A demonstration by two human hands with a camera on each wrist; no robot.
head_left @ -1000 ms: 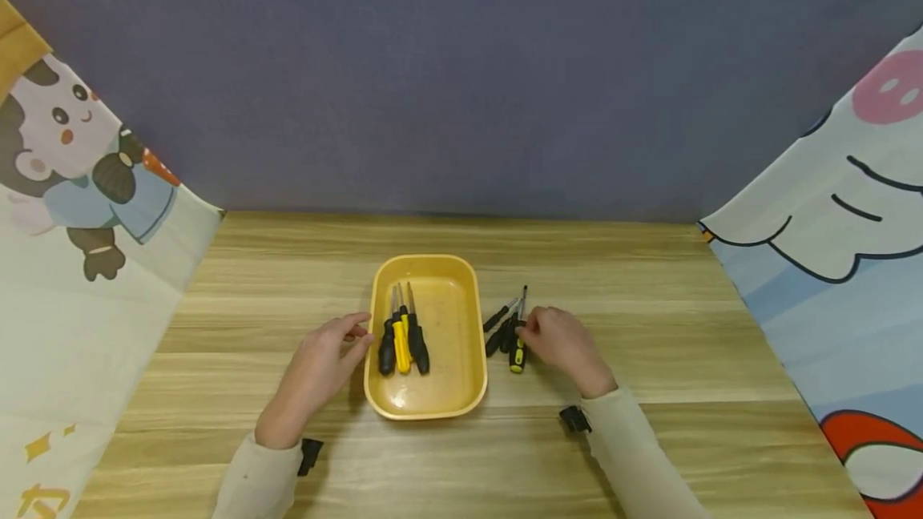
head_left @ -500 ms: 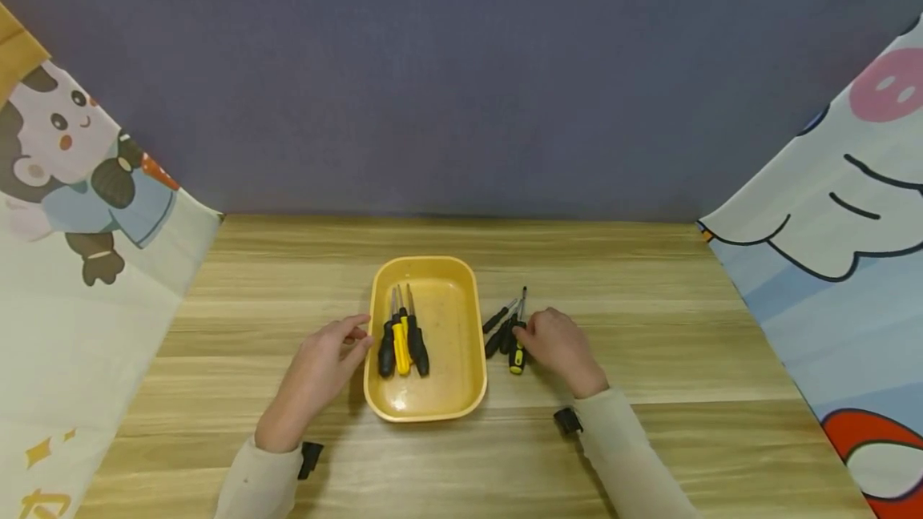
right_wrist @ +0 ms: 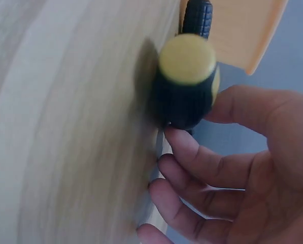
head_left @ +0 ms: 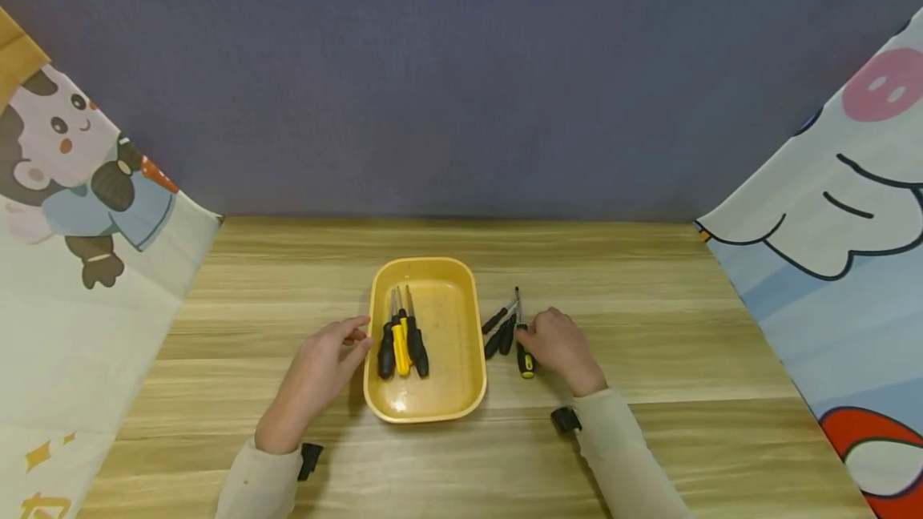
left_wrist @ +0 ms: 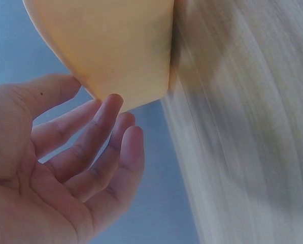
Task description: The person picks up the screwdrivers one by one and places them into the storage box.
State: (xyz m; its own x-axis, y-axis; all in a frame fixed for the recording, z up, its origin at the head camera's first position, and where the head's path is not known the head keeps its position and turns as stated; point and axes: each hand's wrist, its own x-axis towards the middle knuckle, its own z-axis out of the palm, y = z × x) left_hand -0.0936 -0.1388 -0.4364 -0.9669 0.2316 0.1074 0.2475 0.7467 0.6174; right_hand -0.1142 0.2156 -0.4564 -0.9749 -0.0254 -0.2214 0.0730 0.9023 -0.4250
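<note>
My right hand [head_left: 558, 340] pinches a black-and-yellow screwdriver [head_left: 528, 367] between thumb and index finger. Its yellow handle end faces the camera in the right wrist view, the handle just above the wood. Several black-handled screwdrivers [head_left: 499, 340] lie left of it, close to a yellow plastic tray [head_left: 483, 391]. Inside the tray's left half, black-handled screwdrivers and yellow-handled screwdrivers [head_left: 401, 351] lie side by side, shafts pointing away. My left hand [head_left: 320, 363] is at the tray's left rim, its thumb touching the edge and its fingers loosely bent, as the left wrist view shows.
The tray stands on a wood-grain table [head_left: 613, 279]. A grey-blue backdrop [head_left: 461, 86] rises at the table's far edge. Cartoon-printed cloths hang on both sides, one on the left [head_left: 94, 327] and one on the right [head_left: 851, 319].
The black-and-yellow screwdriver has turned slightly: its handle end has swung right and its tip left. The right forearm has shifted a little left; the left hand has stayed at the tray.
</note>
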